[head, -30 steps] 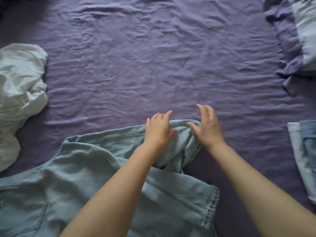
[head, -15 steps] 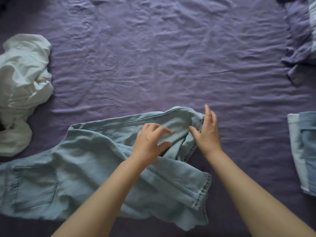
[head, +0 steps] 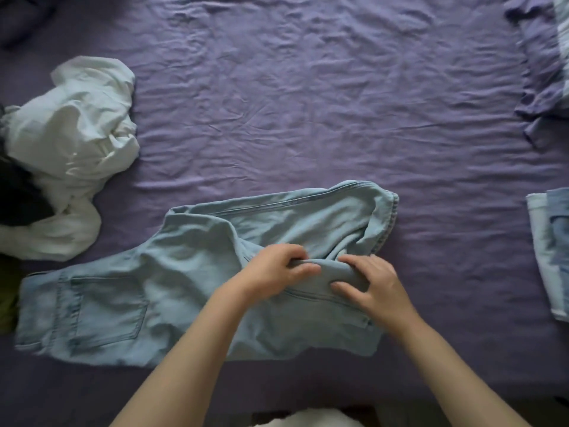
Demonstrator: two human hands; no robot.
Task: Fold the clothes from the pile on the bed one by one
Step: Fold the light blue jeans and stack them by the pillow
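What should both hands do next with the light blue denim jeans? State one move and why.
Probably draw the bunched fold toward the hem end and lay that leg flat. The left hand and right hand both pinch a ridge of cloth mid-leg on the light blue denim jeans, and the far leg lies twisted and rumpled on the purple bedsheet, so it isn't ready to fold.

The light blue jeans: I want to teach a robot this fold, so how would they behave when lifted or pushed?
The light blue jeans would probably flop: the legs already lie crumpled and bunch into a ridge where the left hand and right hand pinch them. Pushed, they would likely wrinkle, not slide whole, on the creased purple sheet. Denim seams suggest some weight.
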